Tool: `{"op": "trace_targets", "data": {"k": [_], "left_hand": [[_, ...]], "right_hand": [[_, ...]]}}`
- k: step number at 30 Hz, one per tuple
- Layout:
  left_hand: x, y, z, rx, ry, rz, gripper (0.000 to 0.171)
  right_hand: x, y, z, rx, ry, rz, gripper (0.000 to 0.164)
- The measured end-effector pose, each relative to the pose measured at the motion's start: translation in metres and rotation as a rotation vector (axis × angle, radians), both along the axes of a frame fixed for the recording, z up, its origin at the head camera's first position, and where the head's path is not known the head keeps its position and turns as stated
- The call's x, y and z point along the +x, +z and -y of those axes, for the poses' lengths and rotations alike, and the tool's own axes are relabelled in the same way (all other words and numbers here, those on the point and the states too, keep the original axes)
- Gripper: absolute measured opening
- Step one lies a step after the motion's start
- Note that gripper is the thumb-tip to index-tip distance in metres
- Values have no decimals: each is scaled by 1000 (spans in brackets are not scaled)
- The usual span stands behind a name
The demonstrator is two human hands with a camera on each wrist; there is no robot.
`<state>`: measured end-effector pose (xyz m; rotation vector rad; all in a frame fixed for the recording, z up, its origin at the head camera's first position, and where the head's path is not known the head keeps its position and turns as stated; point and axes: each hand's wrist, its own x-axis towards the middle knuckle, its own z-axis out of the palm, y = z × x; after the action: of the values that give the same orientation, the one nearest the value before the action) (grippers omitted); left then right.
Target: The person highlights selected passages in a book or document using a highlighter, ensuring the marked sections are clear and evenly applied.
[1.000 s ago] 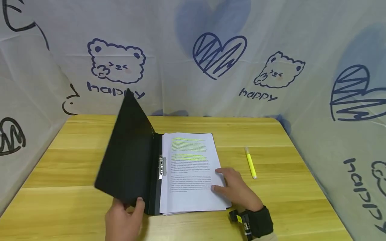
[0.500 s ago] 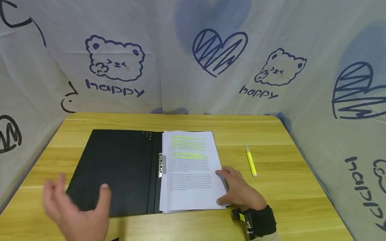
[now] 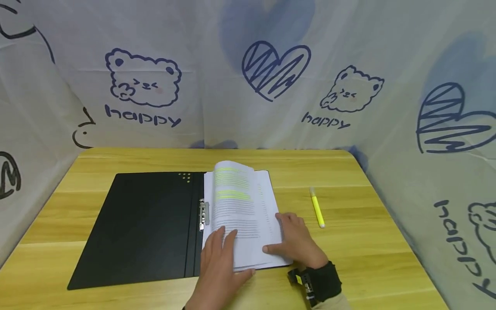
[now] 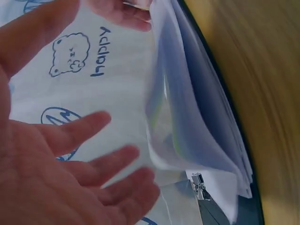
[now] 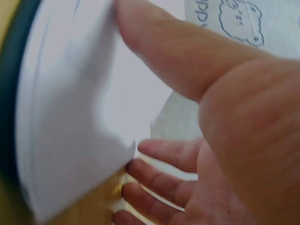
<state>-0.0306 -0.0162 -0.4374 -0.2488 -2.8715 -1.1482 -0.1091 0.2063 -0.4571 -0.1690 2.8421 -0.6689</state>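
Observation:
A black folder (image 3: 135, 228) lies spread on the table, its cover flat to the left and a metal clip (image 3: 202, 215) by the spine. On its right half is a stack of printed paper (image 3: 267, 189). The top sheet (image 3: 232, 206), with yellow highlighted lines, bows upward and leans left. My left hand (image 3: 221, 267) reaches over the lower part of the bowed sheet, fingers extended; in the left wrist view its fingers (image 4: 108, 168) show apart from the paper. At the stack's right edge, my right hand (image 3: 300, 241) touches the paper, thumb (image 5: 159, 42) extended against it.
A yellow highlighter (image 3: 317, 209) lies on the wooden table (image 3: 368, 241) to the right of the folder. A white cloth (image 3: 217, 107) with bear and heart drawings stands behind and at the sides.
The folder's cover has been laid flat to the left and let go. My left hand has moved right to the paper. The top sheet now bows up; my right hand stays by the stack's edge.

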Motion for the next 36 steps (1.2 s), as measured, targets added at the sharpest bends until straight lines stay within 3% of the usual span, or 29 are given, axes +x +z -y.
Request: {"op": "trace_targets", "data": {"k": [5, 8, 11, 14, 19, 22, 25, 28, 31, 34, 36], "left_hand": [[-2, -6, 11, -36, 2, 18, 105], [-4, -8, 24, -48, 25, -10, 90], [-5, -6, 38, 14, 97, 9, 70], [-5, -3, 52, 149, 231, 63, 57], [-5, -2, 80, 325, 552, -49, 43], [-6, 0, 96, 368, 712, -92, 57], [-8, 0, 106, 358, 792, -99, 83], [-8, -1, 111, 255, 804, -162, 104], [-8, 1, 110, 145, 809, -213, 115], [-7, 4, 99, 150, 738, -252, 102], [-7, 4, 87, 168, 626, -277, 82]], "right_hand": [[2, 0, 9, 64, -9, -6, 113], [2, 1, 10, 71, -11, 5, 113], [2, 2, 7, 46, 5, 25, 110], [1, 5, 1, -4, 21, 67, 109], [2, 9, -6, -56, 51, 94, 115], [4, 10, -8, -56, 69, 94, 116], [5, 12, -10, -68, 75, 110, 114], [5, 13, -12, -76, 74, 114, 111], [5, 12, -11, -76, 71, 107, 106], [4, 11, -8, -77, 55, 96, 104], [3, 10, -6, -81, 37, 75, 107]]}}
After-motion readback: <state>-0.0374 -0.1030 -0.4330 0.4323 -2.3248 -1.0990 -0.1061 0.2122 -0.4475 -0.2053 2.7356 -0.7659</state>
